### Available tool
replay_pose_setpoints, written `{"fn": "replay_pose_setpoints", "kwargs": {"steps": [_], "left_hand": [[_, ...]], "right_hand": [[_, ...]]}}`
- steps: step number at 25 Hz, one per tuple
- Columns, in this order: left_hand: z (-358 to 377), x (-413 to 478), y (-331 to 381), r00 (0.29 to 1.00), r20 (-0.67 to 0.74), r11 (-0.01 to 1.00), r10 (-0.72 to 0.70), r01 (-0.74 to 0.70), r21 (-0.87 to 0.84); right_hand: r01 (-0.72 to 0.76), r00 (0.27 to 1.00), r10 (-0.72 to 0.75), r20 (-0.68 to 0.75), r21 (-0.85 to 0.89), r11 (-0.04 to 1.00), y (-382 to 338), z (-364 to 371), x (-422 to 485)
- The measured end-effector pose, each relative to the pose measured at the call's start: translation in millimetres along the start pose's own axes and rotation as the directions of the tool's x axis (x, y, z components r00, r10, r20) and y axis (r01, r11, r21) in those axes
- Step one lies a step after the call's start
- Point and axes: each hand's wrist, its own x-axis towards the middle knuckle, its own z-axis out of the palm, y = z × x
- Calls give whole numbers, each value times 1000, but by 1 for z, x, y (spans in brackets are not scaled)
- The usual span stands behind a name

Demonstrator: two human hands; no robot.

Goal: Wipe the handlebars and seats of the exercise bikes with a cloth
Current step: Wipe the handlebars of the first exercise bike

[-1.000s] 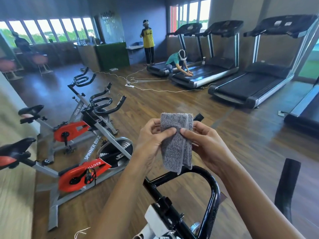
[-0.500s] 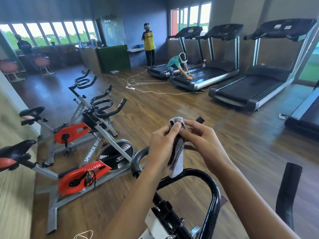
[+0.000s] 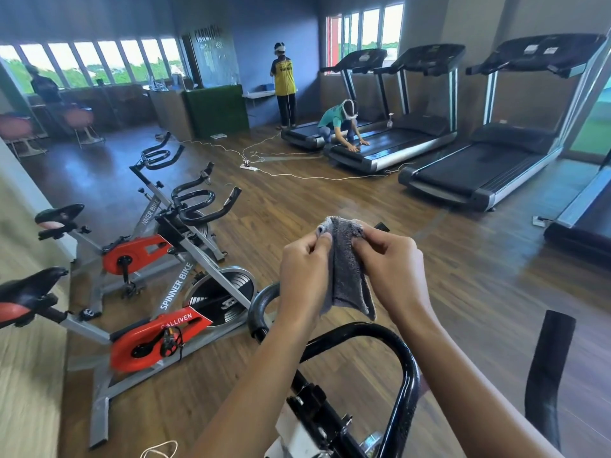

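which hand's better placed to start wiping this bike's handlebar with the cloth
Probably left. Both pinch the cloth, but the left hand sits right beside the handlebar's curved left end, while the right hand is well apart from the right grip.

One wide-angle camera is riding on the person's head, facing forward and tilting down across the gym floor [image 3: 330, 200]. It is sitting close over the left hand [image 3: 302, 271], the right hand [image 3: 393, 269] and the nearest handlebar [image 3: 409, 375], while the spin bikes [image 3: 177, 285] are lying off to its left and the treadmills [image 3: 479, 166] standing well ahead, right.
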Motion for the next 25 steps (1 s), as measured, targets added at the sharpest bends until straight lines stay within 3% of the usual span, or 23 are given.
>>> {"fn": "replay_pose_setpoints", "kwargs": {"steps": [4,11,14,17,19,21,24,25], "left_hand": [[10,-7,4,1000,0,1000,23,-23,8],[13,-8,1,998,-19,999,52,-52,-3],[16,-11,9,1000,13,995,23,-22,-101],[7,0,10,1000,3,995,31,-31,-96],[-2,7,11,1000,7,994,-2,3,-109],[-9,11,16,997,71,981,-33,45,-187],[-14,10,22,968,251,958,-4,76,-278],[-15,12,21,961,278,960,6,72,-270]], "right_hand": [[50,997,-47,57,-45,998,-15,6,-7],[82,996,-79,32,-99,992,-12,5,-7],[96,979,-68,190,-139,986,-12,7,-8],[-58,888,16,460,77,995,-6,3,3],[-127,901,16,434,229,965,0,-8,13],[-128,940,30,338,271,954,3,-18,22],[-204,902,33,431,356,912,4,-22,29],[-181,916,12,402,385,905,3,-20,30]]}}
